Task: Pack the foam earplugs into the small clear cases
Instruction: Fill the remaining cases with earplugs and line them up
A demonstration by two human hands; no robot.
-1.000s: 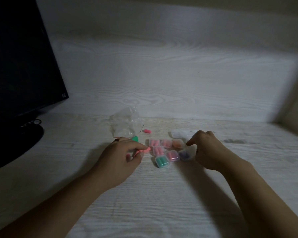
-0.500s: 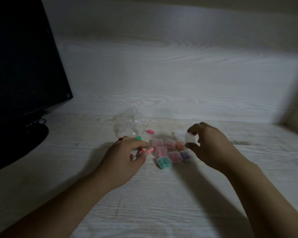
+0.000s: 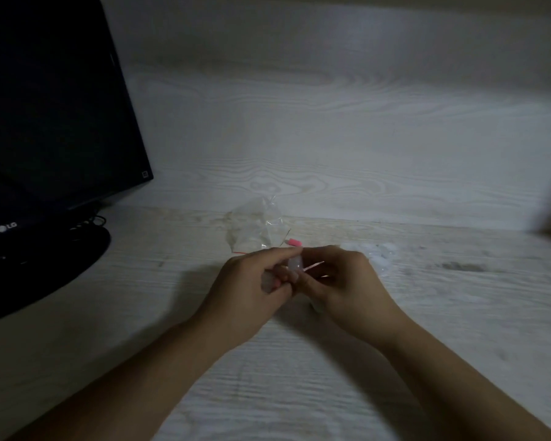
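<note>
Two bare forearms, no sleeves, hands unadorned.

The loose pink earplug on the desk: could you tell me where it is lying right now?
In the head view, the pink earplug lies near the centre, just beyond the left hand, beside the clear plastic bag.

Dim, bluish light falls on the far wall (image 3: 331, 138); hands blur softly, shadows pool left, wide-angle edges bend.
</note>
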